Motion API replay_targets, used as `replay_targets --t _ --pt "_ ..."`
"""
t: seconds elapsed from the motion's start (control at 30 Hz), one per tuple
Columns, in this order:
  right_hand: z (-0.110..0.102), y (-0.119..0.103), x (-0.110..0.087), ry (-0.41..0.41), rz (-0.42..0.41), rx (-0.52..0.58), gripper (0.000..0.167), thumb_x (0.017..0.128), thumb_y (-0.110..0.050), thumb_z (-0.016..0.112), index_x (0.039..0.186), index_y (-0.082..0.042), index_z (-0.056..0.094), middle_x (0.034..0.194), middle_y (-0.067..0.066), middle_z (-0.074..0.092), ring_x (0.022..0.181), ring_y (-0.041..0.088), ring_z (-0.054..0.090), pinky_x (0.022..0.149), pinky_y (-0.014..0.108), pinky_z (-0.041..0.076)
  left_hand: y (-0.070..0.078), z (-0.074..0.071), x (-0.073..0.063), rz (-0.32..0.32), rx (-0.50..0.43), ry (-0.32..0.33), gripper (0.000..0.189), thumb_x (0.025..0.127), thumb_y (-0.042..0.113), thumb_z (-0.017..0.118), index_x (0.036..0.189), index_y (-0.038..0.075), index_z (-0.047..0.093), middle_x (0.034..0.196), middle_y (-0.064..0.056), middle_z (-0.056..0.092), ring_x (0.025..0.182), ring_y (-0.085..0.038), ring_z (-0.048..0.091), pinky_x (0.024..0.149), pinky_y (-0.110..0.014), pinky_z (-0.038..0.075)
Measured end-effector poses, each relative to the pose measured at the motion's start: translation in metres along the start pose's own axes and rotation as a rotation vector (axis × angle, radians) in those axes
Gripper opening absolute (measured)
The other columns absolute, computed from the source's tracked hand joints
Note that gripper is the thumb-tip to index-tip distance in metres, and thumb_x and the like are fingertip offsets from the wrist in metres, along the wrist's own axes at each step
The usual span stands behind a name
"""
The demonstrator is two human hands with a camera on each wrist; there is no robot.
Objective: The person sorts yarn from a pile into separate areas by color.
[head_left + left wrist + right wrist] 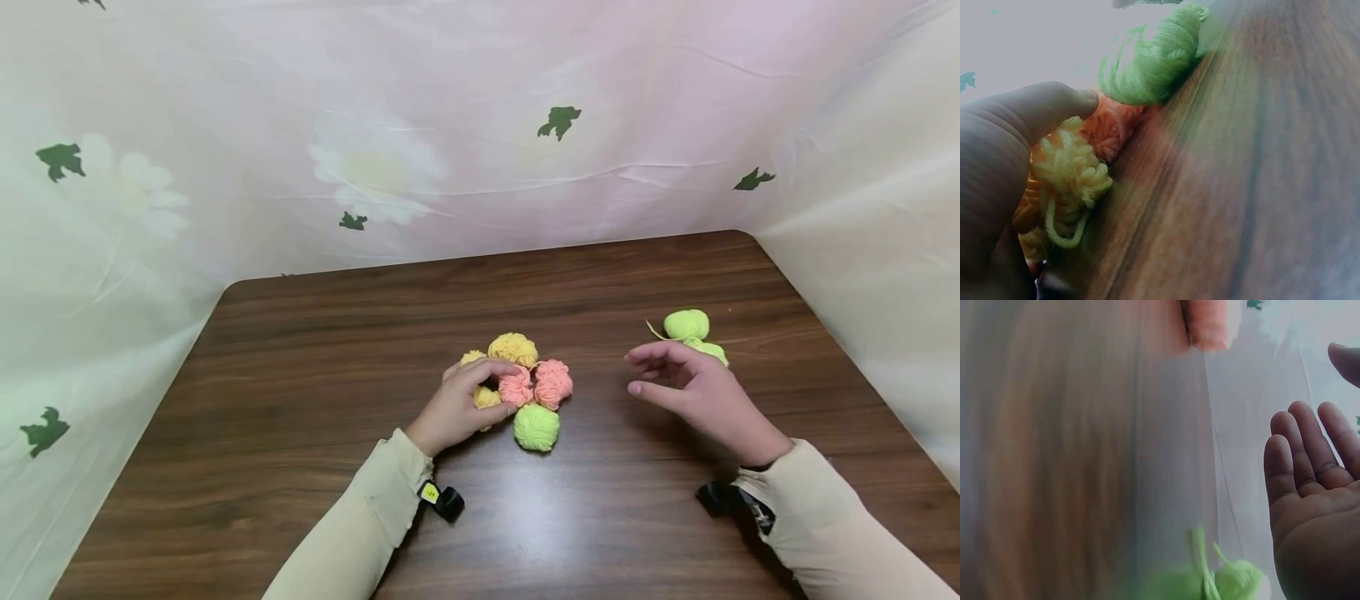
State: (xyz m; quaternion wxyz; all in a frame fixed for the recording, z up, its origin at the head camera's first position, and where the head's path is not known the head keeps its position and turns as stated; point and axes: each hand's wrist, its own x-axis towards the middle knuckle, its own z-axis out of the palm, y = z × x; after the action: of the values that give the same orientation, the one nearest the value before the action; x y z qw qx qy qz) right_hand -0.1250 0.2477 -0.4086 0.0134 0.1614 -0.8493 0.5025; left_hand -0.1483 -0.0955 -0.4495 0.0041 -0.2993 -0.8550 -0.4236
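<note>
My left hand (462,402) reaches over a cluster of small yarn balls in the head view. Its thumb and index finger hold the sides of a pink yarn ball (516,387). Yellow yarn balls (487,397) lie under and beside the palm, one partly covered by the fingers. Touching the held ball's right side is a second pink yarn ball (553,383). A green yarn ball (536,427) sits just in front, beyond the thumb. My right hand (708,400) hovers with relaxed fingers and nothing in them, near two green yarn balls (686,324), one partly hidden.
Another yellow yarn ball (513,350) rests at the back of the cluster. The dark wooden table (337,350) has rounded back corners. A pale flowered cloth (465,125) rises behind it and along both sides. A loose yarn end trails from the right-hand green balls.
</note>
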Motion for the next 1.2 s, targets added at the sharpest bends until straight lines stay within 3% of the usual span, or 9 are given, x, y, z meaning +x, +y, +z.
replay_targets --t 0.4,0.83,1.2 --pt "0.029 -0.01 0.0 -0.103 -0.019 0.052 0.029 0.089 -0.013 0.078 0.116 -0.011 0.068 0.113 0.008 0.07 0.099 0.02 0.068 0.082 0.025 0.054 -0.001 0.001 0.0 0.006 -0.004 0.003 0.043 0.086 0.021 0.081 0.126 0.021 0.065 0.127 0.008 0.065 0.119 -0.008 0.058 0.112 -0.055 0.023" --pt "0.055 -0.024 0.001 -0.196 -0.072 0.108 0.031 0.087 -0.013 0.08 0.116 -0.008 0.069 0.106 0.008 0.072 0.093 0.018 0.067 0.083 0.032 0.055 0.001 -0.001 0.0 0.001 -0.004 0.01 0.042 0.086 0.02 0.081 0.126 0.022 0.065 0.126 0.009 0.065 0.119 -0.008 0.058 0.111 -0.055 0.023" --pt "0.07 -0.029 0.002 -0.244 -0.095 0.15 0.036 0.087 -0.013 0.08 0.12 -0.011 0.069 0.118 0.005 0.072 0.106 0.027 0.066 0.09 0.032 0.053 0.002 -0.001 0.0 0.002 -0.006 0.008 0.043 0.086 0.021 0.081 0.126 0.022 0.065 0.127 0.009 0.065 0.12 -0.008 0.057 0.111 -0.054 0.023"
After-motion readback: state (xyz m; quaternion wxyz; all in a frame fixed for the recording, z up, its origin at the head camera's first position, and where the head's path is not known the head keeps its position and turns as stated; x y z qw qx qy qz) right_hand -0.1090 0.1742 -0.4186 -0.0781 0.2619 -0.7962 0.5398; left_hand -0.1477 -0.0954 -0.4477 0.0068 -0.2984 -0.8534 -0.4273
